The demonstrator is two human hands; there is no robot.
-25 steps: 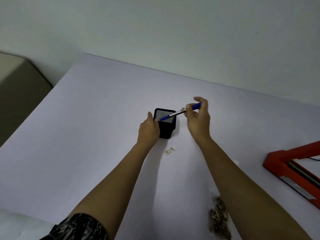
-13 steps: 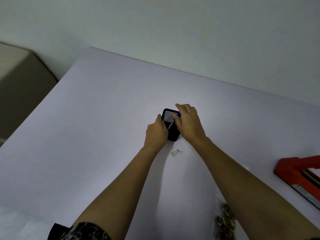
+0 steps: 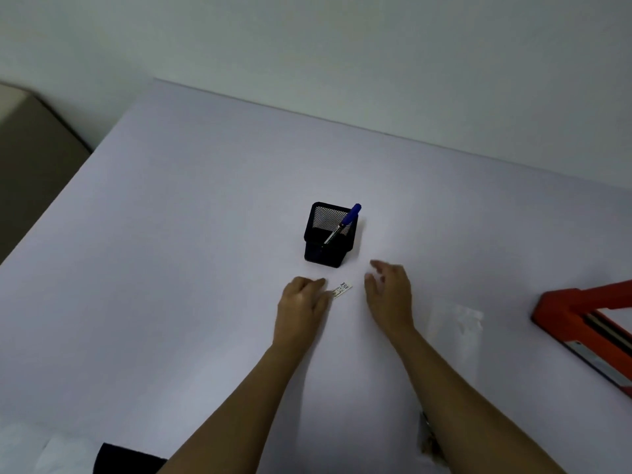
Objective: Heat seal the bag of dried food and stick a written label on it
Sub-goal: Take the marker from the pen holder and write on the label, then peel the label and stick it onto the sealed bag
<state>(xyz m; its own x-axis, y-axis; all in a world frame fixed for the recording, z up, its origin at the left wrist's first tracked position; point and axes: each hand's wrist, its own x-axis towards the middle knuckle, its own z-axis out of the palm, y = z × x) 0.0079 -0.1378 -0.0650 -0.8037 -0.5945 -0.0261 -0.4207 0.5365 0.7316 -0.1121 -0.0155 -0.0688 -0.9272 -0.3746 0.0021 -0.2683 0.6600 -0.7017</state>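
Note:
A small white written label [image 3: 342, 289] lies flat on the white table [image 3: 171, 268]. My left hand [image 3: 301, 302] rests just left of it, fingertips touching its left end. My right hand [image 3: 390, 295] hovers to the label's right, fingers apart and holding nothing. Behind them stands a black mesh pen holder [image 3: 329, 234] with a blue pen [image 3: 343, 223] leaning in it. A clear bag of dried food [image 3: 455, 323] lies right of my right forearm, which hides its lower part; some brown contents [image 3: 431, 446] show near the bottom edge.
An orange heat sealer [image 3: 581, 323] sits at the right edge of the table. A wall runs behind the table's far edge. A brown cabinet [image 3: 30, 159] stands beyond the left edge. White material [image 3: 41, 453] lies at the bottom left corner.
My right hand has put the blue pen into the mesh holder and let go. Both hands have drawn back from the holder to either side of the label.

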